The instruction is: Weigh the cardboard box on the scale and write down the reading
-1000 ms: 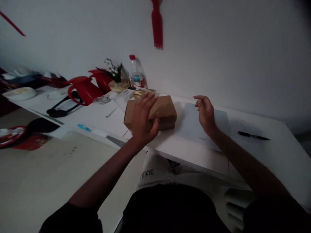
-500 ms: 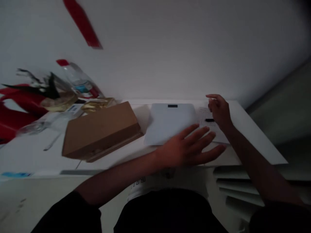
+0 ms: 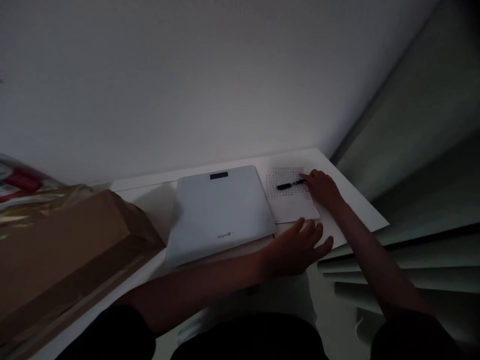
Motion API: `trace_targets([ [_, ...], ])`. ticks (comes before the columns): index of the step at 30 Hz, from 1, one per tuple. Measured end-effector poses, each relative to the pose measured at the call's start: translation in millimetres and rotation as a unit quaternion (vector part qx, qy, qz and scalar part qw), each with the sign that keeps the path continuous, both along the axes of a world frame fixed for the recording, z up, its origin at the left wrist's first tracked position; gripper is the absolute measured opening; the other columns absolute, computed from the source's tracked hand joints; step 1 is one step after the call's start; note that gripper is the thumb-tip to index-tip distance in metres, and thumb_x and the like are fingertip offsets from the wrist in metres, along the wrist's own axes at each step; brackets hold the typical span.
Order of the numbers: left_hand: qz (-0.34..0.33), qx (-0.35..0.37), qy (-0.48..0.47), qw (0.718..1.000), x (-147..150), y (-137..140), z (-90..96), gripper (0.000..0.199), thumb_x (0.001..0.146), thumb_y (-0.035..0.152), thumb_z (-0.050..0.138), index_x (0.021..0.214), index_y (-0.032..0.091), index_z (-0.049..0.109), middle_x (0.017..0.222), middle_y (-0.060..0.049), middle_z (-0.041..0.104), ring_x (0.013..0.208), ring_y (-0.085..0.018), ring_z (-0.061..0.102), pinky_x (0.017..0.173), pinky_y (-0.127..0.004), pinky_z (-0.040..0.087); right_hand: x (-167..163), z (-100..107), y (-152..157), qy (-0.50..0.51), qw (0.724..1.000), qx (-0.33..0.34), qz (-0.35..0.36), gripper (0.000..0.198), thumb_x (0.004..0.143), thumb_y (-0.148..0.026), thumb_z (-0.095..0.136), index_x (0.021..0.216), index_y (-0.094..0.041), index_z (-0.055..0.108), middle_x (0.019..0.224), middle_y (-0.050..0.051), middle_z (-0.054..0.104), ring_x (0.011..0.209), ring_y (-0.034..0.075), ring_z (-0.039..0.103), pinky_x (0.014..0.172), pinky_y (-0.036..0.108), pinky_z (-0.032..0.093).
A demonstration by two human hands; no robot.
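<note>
A black pen (image 3: 285, 186) lies slanted across a sheet of paper (image 3: 292, 207) covered partly with rows of handwriting. My right hand (image 3: 324, 190) is at the paper's right side, its fingers curled closed over the right end of the pen. My left hand (image 3: 294, 250) hovers near the table's front edge, below the paper, with spread fingers and nothing in them. Left of the paper is a flat white scale (image 3: 225, 210) with a small dark display at its top. My left forearm passes in front of the scale's lower edge.
A brown cardboard box (image 3: 67, 245) stands on the white table (image 3: 352, 205) at left, with gold wrapping (image 3: 33, 205) behind it. A plain wall (image 3: 187, 90) rises along the back. Grey-green folded fabric (image 3: 420, 260) hangs beyond the table's right end.
The view has swung to the right. My right hand has come down from above the paper onto the pen's end. My left hand has drawn back slightly toward the table's front edge, its fingers still apart.
</note>
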State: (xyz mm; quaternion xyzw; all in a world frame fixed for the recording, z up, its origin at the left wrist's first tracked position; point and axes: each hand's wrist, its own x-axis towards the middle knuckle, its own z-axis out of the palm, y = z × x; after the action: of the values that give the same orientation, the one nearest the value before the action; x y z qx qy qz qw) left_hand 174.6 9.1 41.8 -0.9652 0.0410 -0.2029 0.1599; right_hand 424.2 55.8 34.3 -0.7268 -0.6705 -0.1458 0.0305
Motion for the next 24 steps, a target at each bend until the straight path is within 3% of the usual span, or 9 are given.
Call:
trace_targets([
  [6,0.06,-0.073,-0.004,0.995,19,-6,-23.3,0.055,0.096,0.034,0.048,0.144,0.009,0.045,0.148,-0.029,0.043,0.135,-0.044,0.047,0.109,-0.055,0.038,5,-4,3,-0.066,0.997,-0.014,0.026,0.028,0.104,-0.022,0.053,0.128,-0.023,0.068,0.11,0.009,0.062,0.102,0.025,0.055,0.076,0.036,0.031],
  [11,0.089,-0.131,-0.005,0.987,19,-9,-28.6,0.057,0.095,0.035,0.05,0.146,0.01,0.044,0.153,-0.03,0.035,0.141,-0.047,0.04,0.112,-0.058,0.033,4,-4,3,-0.104,0.993,0.0,0.048,0.02,0.104,-0.024,0.052,0.112,-0.016,0.068,0.107,0.011,0.064,0.103,0.026,0.055,0.077,0.037,0.029],
  [15,0.105,-0.161,0.004,0.981,18,-11,-29.5,0.058,0.096,0.036,0.049,0.148,0.01,0.042,0.153,-0.031,0.035,0.141,-0.047,0.039,0.112,-0.059,0.032,4,-4,1,-0.091,0.995,0.038,0.033,0.02,0.105,-0.025,0.049,0.11,-0.014,0.065,0.099,0.01,0.066,0.097,0.027,0.057,0.081,0.039,0.031],
  [20,0.109,-0.184,0.033,0.976,19,-10,-26.5,0.059,0.098,0.04,0.046,0.149,0.01,0.041,0.152,-0.033,0.035,0.14,-0.048,0.04,0.111,-0.06,0.033,1,-1,-5,0.029,0.987,0.157,0.0,0.019,0.1,-0.026,0.051,0.107,-0.013,0.063,0.089,0.01,0.066,0.086,0.025,0.06,0.08,0.038,0.038],
  [24,0.112,-0.198,0.04,0.973,19,-9,-25.4,0.06,0.097,0.041,0.048,0.148,0.01,0.042,0.151,-0.032,0.036,0.139,-0.047,0.04,0.11,-0.06,0.035,-7,-2,-10,0.199,0.944,0.262,0.013,0.011,0.091,-0.029,0.055,0.089,-0.019,0.054,0.071,0.0,0.056,0.066,0.017,0.054,0.068,0.031,0.041],
])
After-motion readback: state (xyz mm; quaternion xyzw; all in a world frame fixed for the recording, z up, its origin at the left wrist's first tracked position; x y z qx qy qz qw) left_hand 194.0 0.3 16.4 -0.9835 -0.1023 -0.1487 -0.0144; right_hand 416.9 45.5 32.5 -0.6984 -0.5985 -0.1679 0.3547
